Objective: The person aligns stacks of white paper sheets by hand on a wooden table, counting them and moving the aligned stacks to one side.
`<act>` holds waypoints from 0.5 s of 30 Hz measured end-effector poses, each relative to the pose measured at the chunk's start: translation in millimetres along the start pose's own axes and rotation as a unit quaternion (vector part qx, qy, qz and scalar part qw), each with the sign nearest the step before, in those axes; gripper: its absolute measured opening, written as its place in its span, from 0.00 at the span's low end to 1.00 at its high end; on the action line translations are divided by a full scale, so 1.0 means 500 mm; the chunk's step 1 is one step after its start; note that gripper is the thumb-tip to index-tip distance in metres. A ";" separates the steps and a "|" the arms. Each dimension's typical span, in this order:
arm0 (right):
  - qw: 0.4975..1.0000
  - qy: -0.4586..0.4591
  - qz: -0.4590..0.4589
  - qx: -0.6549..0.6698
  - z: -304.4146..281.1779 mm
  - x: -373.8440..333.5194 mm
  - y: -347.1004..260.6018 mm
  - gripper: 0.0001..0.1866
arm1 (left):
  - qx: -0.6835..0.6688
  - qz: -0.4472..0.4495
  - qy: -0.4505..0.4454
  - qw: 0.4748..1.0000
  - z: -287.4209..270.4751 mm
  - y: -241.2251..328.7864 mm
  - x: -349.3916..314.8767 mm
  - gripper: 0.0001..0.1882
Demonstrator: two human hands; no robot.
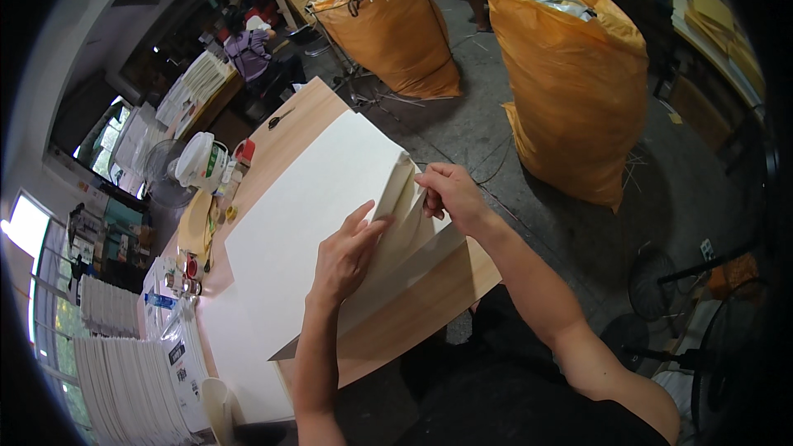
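A large white paper sheet (306,190) lies over the wooden table, its near right edge raised in a narrow fold. At that fold, my right hand (450,194) is closed in a pinch on the far end of a loose cream-white flap (401,227). My left hand (343,256) rests against the fold nearer to me, fingers stretched out and apart. Below the flap, a greyish lower layer (372,297) hangs toward the table's edge. The tips of my right fingers are partly hidden.
The wooden table (318,103) carries scissors (279,120), a white bucket (201,161) and tape rolls (193,266). Stacked white sheets (136,388) stand at left. Two orange sacks (570,74) (396,37) are on the floor beyond. A person (252,54) sits far left.
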State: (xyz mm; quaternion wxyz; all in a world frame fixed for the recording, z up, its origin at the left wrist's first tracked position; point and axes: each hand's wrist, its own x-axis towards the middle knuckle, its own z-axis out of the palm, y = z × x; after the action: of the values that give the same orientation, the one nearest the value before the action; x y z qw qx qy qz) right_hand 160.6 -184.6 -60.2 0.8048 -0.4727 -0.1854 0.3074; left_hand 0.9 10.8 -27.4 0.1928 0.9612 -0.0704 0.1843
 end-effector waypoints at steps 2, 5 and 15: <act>0.999 0.003 0.024 0.043 -0.002 -0.003 -0.005 0.17 | 0.007 -0.007 -0.019 1.000 -0.007 0.020 0.000 0.20; 0.997 0.004 0.029 0.075 -0.006 0.000 0.002 0.16 | -0.005 -0.016 -0.016 1.000 -0.009 0.037 0.003 0.25; 0.991 0.044 -0.044 -0.117 0.010 -0.019 0.008 0.18 | -0.023 -0.014 0.022 0.999 -0.004 0.021 0.003 0.18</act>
State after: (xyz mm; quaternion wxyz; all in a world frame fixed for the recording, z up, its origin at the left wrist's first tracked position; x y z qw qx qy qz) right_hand 149.4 -186.1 -61.4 0.7642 -0.5681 -0.2051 0.2264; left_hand -0.8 2.0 -21.5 0.2186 0.9531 -0.0571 0.2015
